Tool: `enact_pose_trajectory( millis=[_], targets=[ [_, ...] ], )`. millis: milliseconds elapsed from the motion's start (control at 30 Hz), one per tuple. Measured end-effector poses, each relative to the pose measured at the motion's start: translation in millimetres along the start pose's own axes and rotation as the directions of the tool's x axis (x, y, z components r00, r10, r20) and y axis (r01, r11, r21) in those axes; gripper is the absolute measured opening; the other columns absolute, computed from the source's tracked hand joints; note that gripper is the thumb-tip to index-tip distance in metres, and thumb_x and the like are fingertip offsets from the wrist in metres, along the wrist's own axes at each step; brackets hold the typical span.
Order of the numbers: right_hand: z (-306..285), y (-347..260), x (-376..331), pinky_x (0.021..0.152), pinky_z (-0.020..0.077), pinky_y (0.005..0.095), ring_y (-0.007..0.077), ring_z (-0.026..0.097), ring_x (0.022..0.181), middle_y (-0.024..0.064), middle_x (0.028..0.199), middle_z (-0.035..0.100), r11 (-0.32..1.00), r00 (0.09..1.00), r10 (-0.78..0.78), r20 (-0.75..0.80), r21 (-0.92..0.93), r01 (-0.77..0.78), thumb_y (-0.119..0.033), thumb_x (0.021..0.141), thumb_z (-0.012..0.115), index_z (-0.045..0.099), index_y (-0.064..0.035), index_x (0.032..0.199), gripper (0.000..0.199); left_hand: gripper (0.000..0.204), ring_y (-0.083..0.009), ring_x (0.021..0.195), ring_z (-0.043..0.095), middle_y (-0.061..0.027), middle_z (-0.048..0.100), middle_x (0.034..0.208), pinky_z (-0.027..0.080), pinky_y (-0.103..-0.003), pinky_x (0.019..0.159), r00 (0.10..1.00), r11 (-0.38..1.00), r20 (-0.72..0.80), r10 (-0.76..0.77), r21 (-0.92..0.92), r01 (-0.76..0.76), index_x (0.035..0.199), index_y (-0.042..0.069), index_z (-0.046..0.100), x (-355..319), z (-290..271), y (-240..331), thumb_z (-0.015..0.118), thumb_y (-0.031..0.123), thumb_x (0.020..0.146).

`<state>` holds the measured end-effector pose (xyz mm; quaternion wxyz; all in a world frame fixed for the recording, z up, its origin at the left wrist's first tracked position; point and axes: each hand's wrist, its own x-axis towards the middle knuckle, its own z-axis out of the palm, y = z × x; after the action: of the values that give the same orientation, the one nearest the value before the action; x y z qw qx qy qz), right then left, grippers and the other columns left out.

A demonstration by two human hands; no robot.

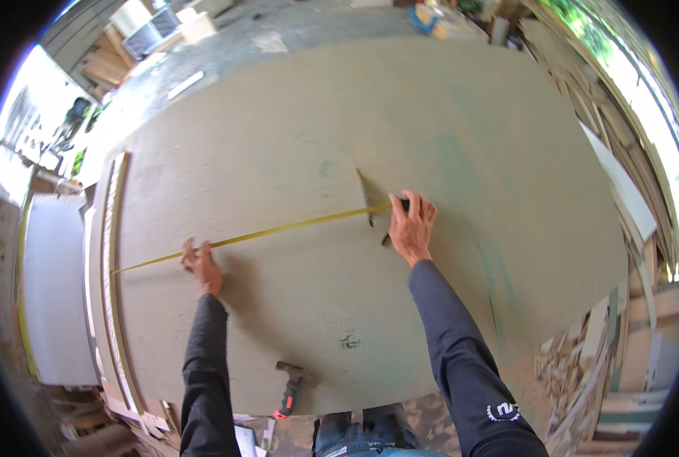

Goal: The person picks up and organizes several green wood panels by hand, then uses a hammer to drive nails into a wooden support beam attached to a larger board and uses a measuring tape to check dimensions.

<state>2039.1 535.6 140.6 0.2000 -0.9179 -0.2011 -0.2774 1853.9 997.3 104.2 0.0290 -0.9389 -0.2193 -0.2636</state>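
A yellow tape measure blade (286, 227) stretches over a large greyish-brown board (317, 305), its far left end at a long wooden strip (113, 266). My right hand (410, 228) is closed around the dark tape measure case (405, 205), mostly hidden by the fingers. Partway along the blade, my left hand (204, 268) has its fingers bent around the blade in a pinch. Beside my right hand lies a thin spiral-shaped tool (365, 194), like a drill bit, passing under the blade. A small dark stick-like thing (386, 240) shows by my right palm.
A hammer (290, 390) with a black and red handle lies at the board's near edge. Wood scraps (572, 373) are heaped at lower right, with stacked planks (614, 122) along the right side. A pale panel (57, 289) stands at left.
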Motion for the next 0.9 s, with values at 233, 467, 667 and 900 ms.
enact_pose_trajectory(
  millis=[233,467,667,900],
  targets=[
    [-41,-44,-54,0.095,0.0360,0.0447,0.0295,0.048,0.109,0.0073,0.110,0.057,0.983,0.989,-0.137,0.053,0.129,0.129,-0.012,0.086,0.060,0.060,-0.0091,0.113,0.028,0.023,-0.0181,0.096,0.056,-0.0005,0.058,0.087,0.026,-0.045,0.105,0.838,0.838,0.160,0.522,-0.279,-0.469,0.101,0.014,0.063,-38,-107,91,0.051,0.006,0.084],
    [-138,-185,-160,0.093,0.0368,0.0429,0.0297,0.052,0.103,0.0091,0.103,0.060,0.877,0.927,-0.318,0.199,0.433,0.208,-0.020,0.087,0.060,0.065,-0.0053,0.105,0.023,0.019,-0.0193,0.088,0.058,-0.0031,0.054,0.078,0.027,-0.045,0.106,0.832,0.840,0.288,0.475,-0.429,-0.331,0.100,0.012,0.059,-172,-224,84,0.055,0.010,0.081],
    [-188,-338,-253,0.087,0.0388,0.0443,0.0301,0.053,0.097,0.0096,0.100,0.061,0.713,0.821,-0.500,0.274,0.669,0.210,-0.019,0.084,0.063,0.065,-0.0047,0.103,0.024,0.024,-0.0220,0.092,0.058,-0.0068,0.058,0.085,0.029,-0.046,0.104,0.871,0.906,0.380,0.312,-0.395,-0.152,0.102,0.008,0.058,-281,-331,10,0.055,0.009,0.078],
    [-212,-497,-344,0.082,0.0452,0.0400,0.0310,0.056,0.091,0.0133,0.097,0.063,0.465,0.733,-0.586,0.345,0.884,-0.044,-0.011,0.080,0.067,0.064,-0.0031,0.101,0.023,0.034,-0.0262,0.100,0.059,-0.0124,0.062,0.099,0.037,-0.039,0.098,0.897,0.852,0.440,-0.033,-0.457,0.256,0.111,0.004,0.057,-384,-418,-102,0.060,0.006,0.077]
  ],
)
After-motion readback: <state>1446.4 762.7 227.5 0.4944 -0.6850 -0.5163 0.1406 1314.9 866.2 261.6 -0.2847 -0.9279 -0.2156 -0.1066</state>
